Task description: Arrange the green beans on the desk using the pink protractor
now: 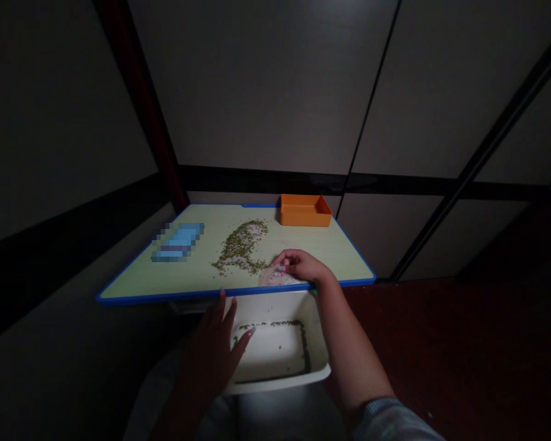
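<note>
A scattered patch of small green grains [239, 245], like mung beans, lies on the pale green tabletop [202, 278]. My right hand [303, 267] is over the table's near part, just right of the patch; its fingers are bent together at the surface, and whatever they hold is hidden. Below the table's front edge, a white plastic bin [275, 378] has more grains along the edges of its floor. My left hand [213, 349] lies over the bin's left side with fingers spread, the thumb reaching over the inside.
An orange open box [305, 217] stands at the table's back right corner. On the left lies a blurred-out blue rectangular object [179, 242]. A blue rim [165, 298] edges the table, and panelled doors [257, 92] rise behind it. Dark reddish floor [441, 349] shows to the right.
</note>
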`<state>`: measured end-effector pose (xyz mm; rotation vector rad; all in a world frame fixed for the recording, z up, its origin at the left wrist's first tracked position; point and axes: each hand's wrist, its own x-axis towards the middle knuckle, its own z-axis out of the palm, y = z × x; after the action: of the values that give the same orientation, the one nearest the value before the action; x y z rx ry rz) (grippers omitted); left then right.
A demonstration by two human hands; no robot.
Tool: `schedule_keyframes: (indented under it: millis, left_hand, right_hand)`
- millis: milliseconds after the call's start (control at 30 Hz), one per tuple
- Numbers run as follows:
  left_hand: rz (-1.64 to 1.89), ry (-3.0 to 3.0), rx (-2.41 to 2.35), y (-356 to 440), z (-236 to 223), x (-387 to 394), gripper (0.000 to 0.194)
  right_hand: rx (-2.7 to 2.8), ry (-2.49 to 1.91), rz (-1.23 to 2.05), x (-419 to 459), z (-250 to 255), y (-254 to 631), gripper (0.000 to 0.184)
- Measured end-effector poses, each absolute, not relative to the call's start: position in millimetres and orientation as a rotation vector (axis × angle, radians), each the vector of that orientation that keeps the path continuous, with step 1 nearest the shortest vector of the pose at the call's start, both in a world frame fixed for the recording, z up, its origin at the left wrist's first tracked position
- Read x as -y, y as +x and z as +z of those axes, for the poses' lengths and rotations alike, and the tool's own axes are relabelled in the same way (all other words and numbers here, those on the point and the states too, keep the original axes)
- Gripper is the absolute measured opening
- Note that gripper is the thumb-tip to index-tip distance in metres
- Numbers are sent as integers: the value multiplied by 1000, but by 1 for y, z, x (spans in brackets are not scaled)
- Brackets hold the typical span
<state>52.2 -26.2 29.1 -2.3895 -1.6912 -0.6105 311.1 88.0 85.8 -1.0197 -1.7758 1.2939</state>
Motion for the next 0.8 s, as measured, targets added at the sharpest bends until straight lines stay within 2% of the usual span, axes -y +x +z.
schedule_keyframes:
  millis: [267, 533, 800]
  left_hand:
    - [-612, -2390, 1713, 52, 27, 26, 64]
    - [-635, -2382, 1677, 51, 27, 26, 64]
    - [-628, -2340, 1665, 52, 21, 24, 64]
  right_hand:
    - [1688, -1051, 1124, -87, 84, 306, 23]
    - [1769, -1101, 1032, -90, 82, 278, 18]
    - [1816, -1357, 455, -97, 82, 260, 8]
